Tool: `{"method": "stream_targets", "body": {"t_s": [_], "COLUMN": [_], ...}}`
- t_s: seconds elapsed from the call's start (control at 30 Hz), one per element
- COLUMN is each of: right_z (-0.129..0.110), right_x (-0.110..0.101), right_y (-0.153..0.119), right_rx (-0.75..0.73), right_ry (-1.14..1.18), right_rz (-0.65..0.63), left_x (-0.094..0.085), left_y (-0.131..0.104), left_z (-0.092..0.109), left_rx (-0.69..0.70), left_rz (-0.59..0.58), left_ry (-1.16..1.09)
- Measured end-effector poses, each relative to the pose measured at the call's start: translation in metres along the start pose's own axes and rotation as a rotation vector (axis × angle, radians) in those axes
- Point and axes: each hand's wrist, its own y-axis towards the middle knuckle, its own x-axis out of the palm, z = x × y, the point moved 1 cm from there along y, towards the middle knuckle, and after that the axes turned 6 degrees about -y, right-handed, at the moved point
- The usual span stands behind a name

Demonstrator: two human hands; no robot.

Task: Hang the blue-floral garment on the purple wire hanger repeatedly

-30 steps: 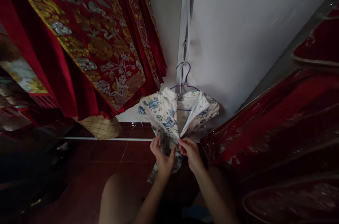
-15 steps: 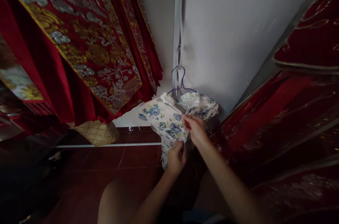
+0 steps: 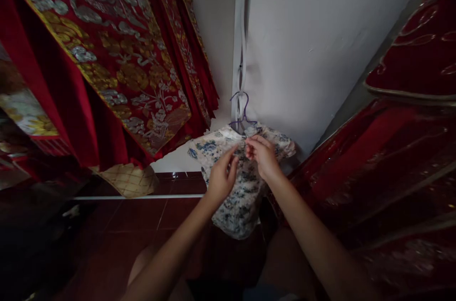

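Clock positions are read across the head view, with 12 at the top and the shirt at the centre.

The shirt (image 3: 237,206), white with a blue floral print, hangs on the purple hanger (image 3: 245,110). The hanger's hook is at 12 o'clock, on the white strap (image 3: 243,54) running down the wall (image 3: 292,54).

Right hand (image 3: 262,156): positioned at 1 o'clock on the shirt, fingers curled, with thumb and forefinger pinched on the front edge at the collar (image 3: 230,132).
Left hand (image 3: 220,180): positioned at 9 o'clock, in front of the shirt, thumb and forefinger slightly apart and pointing toward 1 o'clock. It appears released; whether the fingertips touch the fabric cannot be told.

Changes from the earlier frames: both hands have moved up, the right from the chest to the collar, the left from lower on the front edge to the chest. The front, an open V at first, now lies nearly together below the collar. The body of the shirt hangs fuller, with its rounded hem exposed at 6 o'clock.

Surroundings: the embroidered cloth (image 3: 135,63), red with gold and silver, is at 10 o'clock. The cream cloth (image 3: 128,180) is at 9 o'clock, above the tiled floor (image 3: 178,215). The red fabric (image 3: 356,163) is at 3 o'clock.
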Motion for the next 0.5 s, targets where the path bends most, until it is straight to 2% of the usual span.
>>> {"method": "stream_targets", "body": {"t_s": [0.07, 0.13, 0.2, 0.3, 0.4, 0.5], "right_z": [0.000, 0.000, 0.004, 0.022, 0.050, 0.079], "right_x": [-0.001, -0.003, -0.005, -0.007, -0.009, -0.014], "right_y": [0.001, 0.005, 0.010, 0.018, 0.020, 0.015], "right_rx": [-0.059, -0.124, -0.178, -0.262, -0.326, -0.276], "right_ry": [-0.020, -0.051, -0.104, -0.228, -0.375, -0.467], "right_rz": [-0.007, 0.004, 0.010, -0.009, 0.030, 0.046], "left_x": [-0.006, -0.009, -0.009, -0.009, -0.018, -0.039], "left_y": [0.035, 0.061, 0.074, 0.075, 0.071, 0.070], "left_z": [0.011, 0.017, 0.017, 0.014, 0.010, -0.004], "left_rx": [0.104, 0.159, 0.195, 0.232, 0.207, 0.105], "left_rz": [-0.006, -0.064, -0.103, -0.083, 0.064, 0.337], "left_ry": [0.044, 0.136, 0.229, 0.301, 0.267, 0.213]}}
